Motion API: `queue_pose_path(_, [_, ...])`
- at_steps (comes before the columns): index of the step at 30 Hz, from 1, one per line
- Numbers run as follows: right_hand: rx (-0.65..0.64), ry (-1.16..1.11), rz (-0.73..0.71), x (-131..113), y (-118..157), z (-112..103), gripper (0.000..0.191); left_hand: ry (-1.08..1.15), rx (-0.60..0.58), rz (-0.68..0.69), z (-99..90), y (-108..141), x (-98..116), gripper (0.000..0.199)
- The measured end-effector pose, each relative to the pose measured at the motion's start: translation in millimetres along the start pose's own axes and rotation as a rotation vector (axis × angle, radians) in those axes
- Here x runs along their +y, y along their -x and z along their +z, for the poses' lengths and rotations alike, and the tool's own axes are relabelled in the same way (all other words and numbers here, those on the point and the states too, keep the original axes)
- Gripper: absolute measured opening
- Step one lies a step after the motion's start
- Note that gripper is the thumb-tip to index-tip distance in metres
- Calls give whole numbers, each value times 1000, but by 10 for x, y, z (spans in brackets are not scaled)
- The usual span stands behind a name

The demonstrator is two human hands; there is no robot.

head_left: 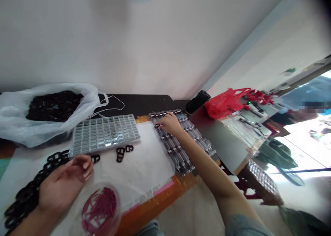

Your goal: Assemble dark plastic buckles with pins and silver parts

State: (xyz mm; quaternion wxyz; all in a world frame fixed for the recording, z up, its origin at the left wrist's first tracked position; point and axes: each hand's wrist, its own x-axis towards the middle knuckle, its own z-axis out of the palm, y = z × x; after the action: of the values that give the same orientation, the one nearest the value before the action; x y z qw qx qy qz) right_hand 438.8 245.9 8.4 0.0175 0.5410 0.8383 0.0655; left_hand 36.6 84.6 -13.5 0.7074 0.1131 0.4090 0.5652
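Round tub (119,207) w/ pink strips (104,204) could spill if half-open L hand (64,182), seemingly empty, bumps it; R hand (170,124) pinches blk pc (157,125).

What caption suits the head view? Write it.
Right hand at a grey rack, left hand near black pieces, pink strips in tub.

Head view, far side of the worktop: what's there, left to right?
White plastic bag of black pieces → clear divided tray → multi-row rack with the right hand at its far end → black cylindrical item → red plastic bag.
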Motion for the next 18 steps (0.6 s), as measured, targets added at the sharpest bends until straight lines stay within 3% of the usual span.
queue_pose_path(3, [9, -4, 6, -12, 25, -3, 19, -2, -60, -26, -21, -9, -6, 22])
queue_pose_path(18, [0, -28, 115, -10, 119, 29, 21, 70, -133, 19, -13, 2, 4, 22])
